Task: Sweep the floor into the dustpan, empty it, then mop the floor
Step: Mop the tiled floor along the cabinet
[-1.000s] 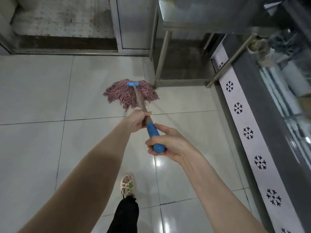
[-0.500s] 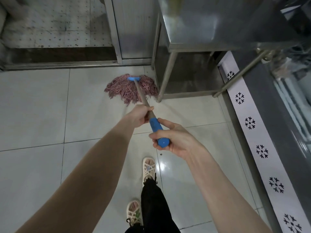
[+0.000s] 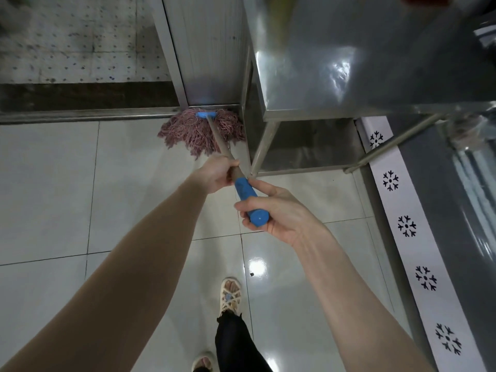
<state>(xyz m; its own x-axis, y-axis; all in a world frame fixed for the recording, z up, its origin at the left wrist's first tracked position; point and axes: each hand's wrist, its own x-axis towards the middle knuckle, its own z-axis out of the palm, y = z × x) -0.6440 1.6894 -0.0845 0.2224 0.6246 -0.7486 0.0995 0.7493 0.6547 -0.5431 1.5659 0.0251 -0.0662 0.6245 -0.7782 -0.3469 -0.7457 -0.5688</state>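
While both hands grip the mop (image 3: 222,147), its long axis runs from the butt end nearest the camera away and slightly to the left, down to the floor (image 3: 53,189). The right hand (image 3: 280,212) is curled round the end of the blue grip (image 3: 244,188), with one digit stretched along it towards the head; the round butt shows just past the fingers. The left hand (image 3: 214,173) is wrapped round the bare shaft just beyond the grip, with its back turned to the left. Both bare forearms reach in from the lower edge, the left nearly straight and the right bent inward at the wrist.

The mop head (image 3: 193,131), a mass of pinkish strings under a blue clamp (image 3: 205,114), lies spread on the tiles. Its far side is pressed against the foot of a steel panel (image 3: 212,49), and it sits just left of the table leg (image 3: 264,146).

The left palm hides the shaft it holds, and whether any strings reach under the panel's edge cannot be told. The steel table (image 3: 349,63) above shows only smeared reflections, and the upper right corner is too blurred to make out. A white strip with black snowflake marks (image 3: 406,226) runs along the right. One sandalled foot (image 3: 230,294) and a black trouser leg (image 3: 236,342) stand below the hands, and a second foot (image 3: 202,362) is cut off by the bottom edge.
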